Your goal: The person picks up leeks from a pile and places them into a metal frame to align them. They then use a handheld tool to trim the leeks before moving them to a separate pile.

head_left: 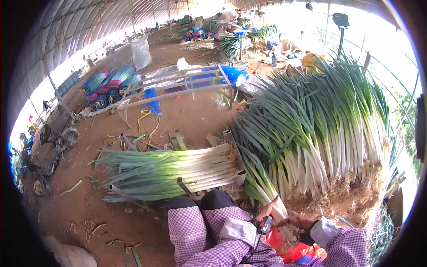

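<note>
My left hand (266, 210), a dark device strapped at its wrist, is closed on the white stems of a few long green onions (269, 190) in front of my lap. Closed on the same stems from the other side, near the roots, is my right hand (302, 220); its fingers are partly hidden. The stringy roots (290, 236) hang over a red plastic bag (279, 244). Left of my hands, a bundle of green onions (195, 167) lies flat in a low metal frame (240, 174), leaves pointing left.
A big heap of green onions (320, 133) with earthy roots rises to the right. Ahead stands a wooden rack (178, 91) beside blue plastic. Tied blue-green bundles (109, 86) and a white sack (141, 52) are farther back. Leaf scraps litter the dirt floor (89, 178).
</note>
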A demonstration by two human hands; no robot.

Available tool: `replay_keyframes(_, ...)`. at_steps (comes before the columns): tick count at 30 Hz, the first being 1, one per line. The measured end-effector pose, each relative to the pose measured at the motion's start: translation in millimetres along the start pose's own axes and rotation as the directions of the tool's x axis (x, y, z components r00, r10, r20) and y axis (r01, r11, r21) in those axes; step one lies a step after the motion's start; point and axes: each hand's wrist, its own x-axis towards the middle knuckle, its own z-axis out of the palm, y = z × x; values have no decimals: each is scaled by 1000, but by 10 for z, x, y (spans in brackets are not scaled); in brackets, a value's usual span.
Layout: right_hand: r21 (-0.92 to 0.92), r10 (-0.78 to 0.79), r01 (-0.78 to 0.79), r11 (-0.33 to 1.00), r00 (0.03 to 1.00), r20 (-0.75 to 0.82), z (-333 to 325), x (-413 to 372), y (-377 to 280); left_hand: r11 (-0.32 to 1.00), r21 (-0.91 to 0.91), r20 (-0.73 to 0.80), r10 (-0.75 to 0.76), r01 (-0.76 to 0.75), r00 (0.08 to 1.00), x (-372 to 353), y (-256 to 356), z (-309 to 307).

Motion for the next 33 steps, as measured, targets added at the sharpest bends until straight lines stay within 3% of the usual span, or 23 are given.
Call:
replay_keyframes(2, -83, 30, -33, 996, 999, -39, 80, -333, -200, 999, -30, -59, 32, -33, 998, 294, -63, -178)
replay_keyframes(6, -272, 139, -180, 945, 977, -163, 206, -992, -311, 976, -111, 99, 198, -187, 975, 399, -116, -252)
replay_keyframes(7, -297, 47, -100, 950, 983, -180, 272, -1204, -440, 971, -137, 125, 215, -198, 969, 374, -128, -251)
replay_keyframes(10, -452, 62, -189, 872, 958, -282, 477, -1680, -563, 967, -218, 177, 175, -135, 968, 256, -76, -138)
replay_keyframes(11, -570, -11, -176, 802, 951, -309, 509, -1771, -462, 963, -247, 198, 154, -103, 968, 220, -59, -114)
replay_keyframes(14, -560, 109, -341, 755, 908, -405, 710, -2054, -670, 936, -349, 302, 80, 32, 950, 127, -27, -24)
replay_keyframes(19, -542, 92, -342, 768, 896, -434, 894, -2357, -993, 891, -421, 494, 68, 170, 867, -151, 127, 245)
replay_keyframes(20, -538, 92, -350, 767, 890, -447, 922, -2414, -1004, 891, -430, 573, 146, 144, 807, -503, 273, 437)
replay_keyframes(21, -534, 89, -355, 767, 883, -460, 942, -2464, -1032, 898, -419, 489, 102, 131, 867, -637, 349, 557)
replay_keyframes(24, -512, 79, -369, 776, 862, -501, 980, -2609, -1144, 940, -341, 546, 195, 4, 815, -805, 536, 762)
replay_keyframes(28, -468, 74, -376, 800, 835, -545, 942, -2639, -1376, 951, -304, 500, 207, -53, 841, -991, 906, 1106)
replay_keyframes(29, -591, -132, -250, 767, 840, -526, 833, -2609, -1138, 953, -288, 512, 236, -94, 826, -1103, 1038, 1200)
replay_keyframes(31, -676, -237, -210, 706, 830, -505, 734, -2526, -1176, 940, -312, 528, 292, -138, 798, -1089, 1261, 1292)
replay_keyframes(32, -715, -287, -193, 672, 823, -491, 700, -2505, -1248, 936, -307, 533, 319, -172, 784, -1092, 1389, 1327)
replay_keyframes(33, -608, -177, -237, 758, 822, -541, 701, -2473, -1381, 932, -293, 516, 340, -211, 786, -1143, 1541, 1364)
